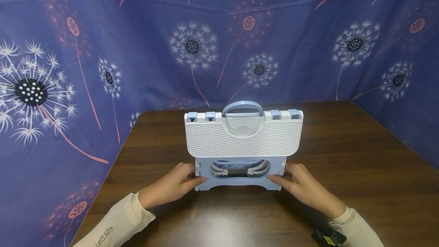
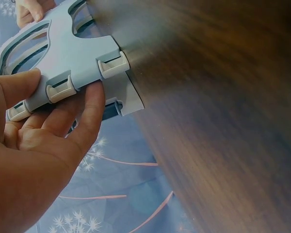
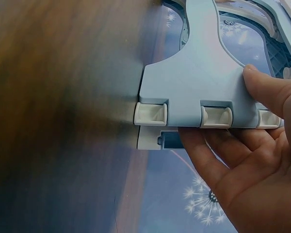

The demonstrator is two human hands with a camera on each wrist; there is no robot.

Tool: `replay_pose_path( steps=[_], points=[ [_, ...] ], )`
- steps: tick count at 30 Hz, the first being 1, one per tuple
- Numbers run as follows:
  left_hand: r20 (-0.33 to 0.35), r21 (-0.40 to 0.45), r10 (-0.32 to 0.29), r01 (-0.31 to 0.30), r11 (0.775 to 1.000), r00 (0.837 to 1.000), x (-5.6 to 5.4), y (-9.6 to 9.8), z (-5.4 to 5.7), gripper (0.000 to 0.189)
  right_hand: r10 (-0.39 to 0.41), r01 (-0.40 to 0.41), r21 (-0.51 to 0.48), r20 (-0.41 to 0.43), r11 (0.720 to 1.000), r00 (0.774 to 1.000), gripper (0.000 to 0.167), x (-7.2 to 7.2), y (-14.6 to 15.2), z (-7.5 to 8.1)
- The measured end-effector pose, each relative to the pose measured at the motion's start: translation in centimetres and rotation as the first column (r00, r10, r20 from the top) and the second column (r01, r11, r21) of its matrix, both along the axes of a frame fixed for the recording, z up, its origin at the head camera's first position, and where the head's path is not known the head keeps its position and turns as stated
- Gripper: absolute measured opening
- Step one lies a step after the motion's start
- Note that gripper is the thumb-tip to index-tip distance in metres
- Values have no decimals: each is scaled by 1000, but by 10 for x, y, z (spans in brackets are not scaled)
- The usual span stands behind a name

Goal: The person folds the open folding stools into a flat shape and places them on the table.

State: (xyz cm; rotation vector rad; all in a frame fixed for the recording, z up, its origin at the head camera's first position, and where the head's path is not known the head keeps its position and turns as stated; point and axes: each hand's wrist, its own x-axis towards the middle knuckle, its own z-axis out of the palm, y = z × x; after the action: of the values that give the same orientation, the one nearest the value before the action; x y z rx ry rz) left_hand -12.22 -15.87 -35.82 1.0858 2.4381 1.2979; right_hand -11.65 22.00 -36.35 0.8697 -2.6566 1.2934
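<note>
A folding step stool stands upright on the wooden table, its white textured top facing me and folded down over the upper part of a pale blue leg panel. A blue carry handle arches above its top edge. My left hand grips the left edge of the leg panel, thumb on the front face and fingers behind. On the opposite edge my right hand holds it the same way. Both wrist views show white hinge clips along the panel edge, with the fingers curled beneath them.
The brown table extends around the stool on all sides. Behind it hangs a blue dandelion-print cloth, which also covers the left and right sides. A black strapped device sits by the right sleeve.
</note>
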Motion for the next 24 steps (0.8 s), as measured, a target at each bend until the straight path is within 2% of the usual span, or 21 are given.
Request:
replay_pose_path(
  steps=[10,16,24],
  points=[
    [9,13,-1,1,1000,1000,1,1,2,31,-1,1,-6,4,1000,1000,37,0,-1,2],
    [-12,5,0,0,1000,1000,0,1,1,26,18,-19,-29,-14,999,1000,28,2,-3,2],
    [-19,-13,12,-12,1000,1000,1,1,1,23,6,-6,-5,-12,1000,1000,27,2,0,1]
  ],
)
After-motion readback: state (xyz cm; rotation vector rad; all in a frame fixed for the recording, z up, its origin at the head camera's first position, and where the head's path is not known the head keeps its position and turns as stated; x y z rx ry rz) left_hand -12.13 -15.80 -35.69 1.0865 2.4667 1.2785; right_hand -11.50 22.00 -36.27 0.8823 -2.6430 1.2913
